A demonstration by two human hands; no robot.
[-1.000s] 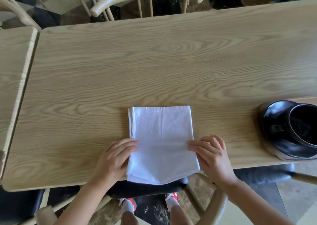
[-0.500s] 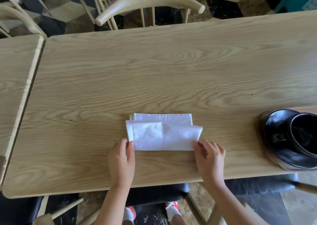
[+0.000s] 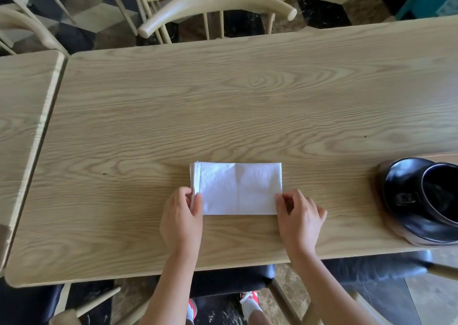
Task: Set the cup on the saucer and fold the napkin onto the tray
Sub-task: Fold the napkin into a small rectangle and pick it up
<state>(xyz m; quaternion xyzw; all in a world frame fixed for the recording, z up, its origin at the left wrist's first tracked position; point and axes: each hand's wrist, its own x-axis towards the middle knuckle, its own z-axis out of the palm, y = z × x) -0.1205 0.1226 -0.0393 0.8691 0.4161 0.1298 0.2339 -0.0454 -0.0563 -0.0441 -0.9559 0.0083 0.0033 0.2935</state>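
The left hand [image 3: 182,217] is near the front edge of the table [image 3: 223,106]; its thumb and fingers pinch the left end of the napkin [image 3: 238,188]; the right hand [image 3: 298,215] pinches the right end the same way; both hands hold cloth and nothing else.

The napkin lies flat on the table between the hands; it is white and folded into a long shape with a crease down the middle; thin layers show at its left edge. I think it is soft and very light; it will bend and flop if it is lifted by one corner; it cannot break; it may slide on the smooth wood; the two ends look like the best place to hold it, so the layers stay together.

Off to the right is the cup [image 3: 438,200]; it is black and shiny and sits on the saucer [image 3: 396,223]; I think it is hard and could break; under them is a brown tray [image 3: 433,156], well apart from the napkin.

Farther back is a chair [image 3: 215,2].

I count one napkin, one cup, one saucer, one tray and two hands.
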